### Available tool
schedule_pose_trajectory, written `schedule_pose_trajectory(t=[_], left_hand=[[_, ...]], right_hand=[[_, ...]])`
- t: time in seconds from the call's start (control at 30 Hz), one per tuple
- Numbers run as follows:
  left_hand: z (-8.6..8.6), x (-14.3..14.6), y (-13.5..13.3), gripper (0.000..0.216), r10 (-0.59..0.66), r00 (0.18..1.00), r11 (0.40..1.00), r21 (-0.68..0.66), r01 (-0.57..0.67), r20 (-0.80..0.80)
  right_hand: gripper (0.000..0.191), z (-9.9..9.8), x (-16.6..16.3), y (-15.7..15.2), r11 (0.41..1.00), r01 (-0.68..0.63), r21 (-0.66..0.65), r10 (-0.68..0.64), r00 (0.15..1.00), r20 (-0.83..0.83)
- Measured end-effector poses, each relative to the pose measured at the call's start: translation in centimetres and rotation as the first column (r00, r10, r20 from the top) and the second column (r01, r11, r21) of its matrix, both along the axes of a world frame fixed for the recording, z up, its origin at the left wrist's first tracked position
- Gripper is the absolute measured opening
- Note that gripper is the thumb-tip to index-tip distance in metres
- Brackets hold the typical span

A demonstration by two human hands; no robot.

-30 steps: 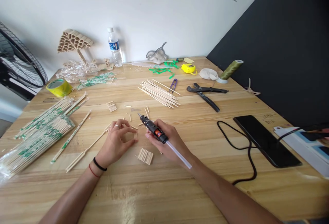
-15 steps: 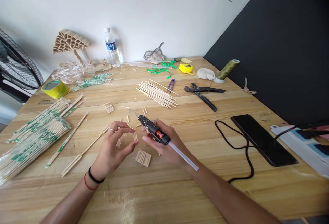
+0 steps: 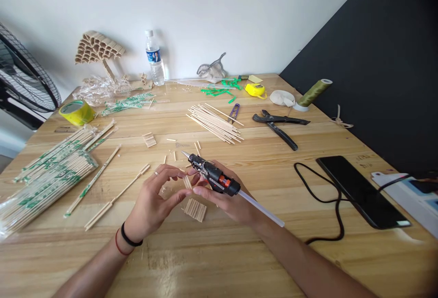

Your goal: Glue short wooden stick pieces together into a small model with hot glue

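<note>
Between the thumb and fingers of my left hand (image 3: 155, 195) is a small group of short wooden stick pieces (image 3: 187, 182), held side by side. My right hand (image 3: 222, 193) is wrapped round a black glue gun (image 3: 214, 175), its nozzle pointing up and left, a clear glue stick (image 3: 262, 207) jutting from its back. The right thumb and fingertips meet the right edge of the stick pieces. Just below them on the table lies a flat panel of joined short sticks (image 3: 195, 210). A smaller stick panel (image 3: 149, 139) lies farther back, near loose cut bits (image 3: 174, 155).
Long bare sticks (image 3: 215, 123) lie mid-table beside purple snips (image 3: 234, 112) and black pliers (image 3: 277, 124). Wrapped chopsticks (image 3: 58, 179) cover the left. A phone (image 3: 362, 190) and black cable (image 3: 337, 216) are at right. A water bottle (image 3: 155, 63) stands at the back.
My right hand's thumb and fingertips have come in to the stick pieces held by my left hand. The whole view has shifted slightly.
</note>
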State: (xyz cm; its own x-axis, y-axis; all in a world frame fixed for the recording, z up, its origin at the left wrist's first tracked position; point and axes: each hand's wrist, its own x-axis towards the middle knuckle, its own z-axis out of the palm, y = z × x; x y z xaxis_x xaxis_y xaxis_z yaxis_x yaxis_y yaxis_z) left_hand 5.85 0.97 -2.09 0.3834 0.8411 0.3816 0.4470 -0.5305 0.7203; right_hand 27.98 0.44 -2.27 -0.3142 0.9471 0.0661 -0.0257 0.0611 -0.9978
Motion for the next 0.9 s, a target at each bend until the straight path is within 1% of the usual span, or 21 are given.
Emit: schedule_pose_trajectory(t=[0.3, 0.43, 0.63, 0.8, 0.9], left_hand=[[0.38, 0.36, -0.22, 0.029, 0.044, 0.999, 0.999, 0.004, -0.044, 0.009], [0.24, 0.38, -0.31, 0.034, 0.071, 0.997, 0.997, -0.009, -0.071, 0.023], [0.17, 0.27, -0.32, 0.036, 0.074, 0.996, 0.997, 0.001, -0.074, 0.047], [0.37, 0.43, -0.35, 0.037, 0.084, 0.995, 0.996, 0.007, -0.084, 0.052], [0.33, 0.45, -0.39, 0.039, 0.088, 0.993, 0.996, 0.012, -0.089, 0.074]], right_hand=[[0.026, 0.22, -0.09, -0.07, 1.000, -0.003, 0.004, 0.003, 0.999, -0.044], [0.027, 0.29, -0.10, -0.04, 1.000, 0.006, 0.000, -0.006, 1.000, -0.026], [0.029, 0.02, 0.05, -0.01, 1.000, -0.009, 0.012, 0.009, 1.000, -0.016], [0.030, -0.06, 0.07, 0.14, 0.999, -0.048, -0.009, 0.048, 0.998, -0.038], [0.029, 0.00, 0.00, 0.15, 0.999, -0.040, -0.013, 0.040, 0.998, -0.041]])
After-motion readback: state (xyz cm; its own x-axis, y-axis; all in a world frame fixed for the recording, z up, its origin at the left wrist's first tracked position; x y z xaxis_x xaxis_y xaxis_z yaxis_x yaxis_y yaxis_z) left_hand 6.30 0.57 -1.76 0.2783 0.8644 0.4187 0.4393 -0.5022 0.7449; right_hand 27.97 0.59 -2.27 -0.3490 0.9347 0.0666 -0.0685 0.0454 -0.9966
